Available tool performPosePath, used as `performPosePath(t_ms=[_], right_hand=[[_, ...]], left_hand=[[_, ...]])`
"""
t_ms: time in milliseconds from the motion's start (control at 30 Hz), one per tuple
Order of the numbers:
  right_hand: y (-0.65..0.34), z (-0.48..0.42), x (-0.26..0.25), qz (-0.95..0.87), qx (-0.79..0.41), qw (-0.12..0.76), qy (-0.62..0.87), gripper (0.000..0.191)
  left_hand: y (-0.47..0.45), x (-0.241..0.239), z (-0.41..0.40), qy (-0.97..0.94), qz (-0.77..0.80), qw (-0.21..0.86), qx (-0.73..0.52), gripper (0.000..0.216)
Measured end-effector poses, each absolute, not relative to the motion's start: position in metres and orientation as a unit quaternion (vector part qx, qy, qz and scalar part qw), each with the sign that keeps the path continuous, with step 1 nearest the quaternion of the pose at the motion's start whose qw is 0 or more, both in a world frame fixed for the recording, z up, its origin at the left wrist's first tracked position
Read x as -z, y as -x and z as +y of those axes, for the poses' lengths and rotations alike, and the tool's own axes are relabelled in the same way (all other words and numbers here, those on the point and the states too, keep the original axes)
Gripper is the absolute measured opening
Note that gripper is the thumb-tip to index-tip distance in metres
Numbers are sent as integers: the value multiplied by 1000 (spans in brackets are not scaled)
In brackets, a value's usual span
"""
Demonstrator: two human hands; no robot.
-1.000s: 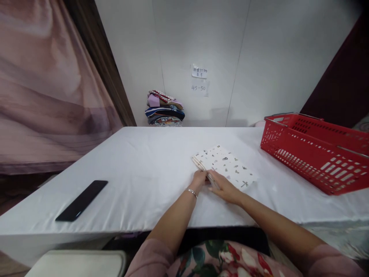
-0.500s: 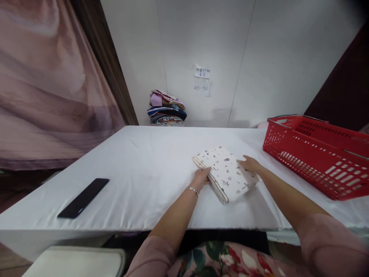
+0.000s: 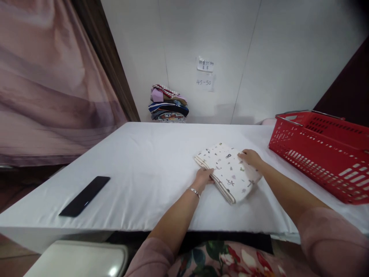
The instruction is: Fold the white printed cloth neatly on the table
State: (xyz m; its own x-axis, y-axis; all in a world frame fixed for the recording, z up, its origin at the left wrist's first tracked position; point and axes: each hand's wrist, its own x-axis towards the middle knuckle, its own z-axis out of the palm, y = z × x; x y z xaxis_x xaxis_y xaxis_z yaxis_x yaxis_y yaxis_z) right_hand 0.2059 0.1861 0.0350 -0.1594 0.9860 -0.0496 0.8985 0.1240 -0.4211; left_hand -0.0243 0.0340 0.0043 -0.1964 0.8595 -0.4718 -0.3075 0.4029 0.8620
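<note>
A folded white cloth (image 3: 227, 169) with small printed motifs lies at an angle on the right half of the table, its layered folded edge facing left. My left hand (image 3: 204, 177) grips that edge, thumb on top and the other fingers underneath. At the cloth's far right side, my right hand (image 3: 250, 158) pinches the border between thumb and fingers; some of its fingertips are hidden. The near right part of the cloth appears slightly raised off the table.
A red plastic basket (image 3: 319, 152) with metal handles stands on the right of the white-covered table (image 3: 150, 165). A black phone-like slab (image 3: 85, 196) lies at left. Behind the far edge is a stack of folded fabrics (image 3: 168, 104). A pale stool (image 3: 77, 259) sits at lower left.
The right hand's fingers have closed on the cloth's right border, where they were more spread before. The left hand keeps its hold. The whole view has shifted slightly.
</note>
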Motion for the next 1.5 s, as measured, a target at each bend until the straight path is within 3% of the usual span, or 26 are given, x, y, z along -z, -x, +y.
performPosePath(t_ms=[167,300,400,633,767,933,1167,1333,1500], right_hand=[[-185,178,-36,-775,-101,58,622,30],[-142,144,-28,-844,-79,147,510,45],[-110,112,-16,-890,-131,127,417,46],[-97,77,-9,-876,-197,91,432,48],[-107,51,-14,-894,-178,75,404,59],[-124,20,-5,-912,-85,45,398,65],[-135,3,23,-916,66,100,383,58],[-138,8,29,-921,82,123,359,69],[-166,9,29,-936,59,174,300,65]], left_hand=[[23,-1,35,-240,607,582,-484,31],[23,-1,35,-246,605,583,-483,29],[23,-2,35,-251,600,584,-486,25],[26,-4,29,-255,578,595,-498,14],[29,-6,25,-256,565,605,-500,11],[36,-4,26,-250,559,607,-507,20],[61,-9,50,-235,598,539,-545,27],[65,-9,66,-231,642,502,-532,40],[64,-6,48,-246,661,494,-508,68]])
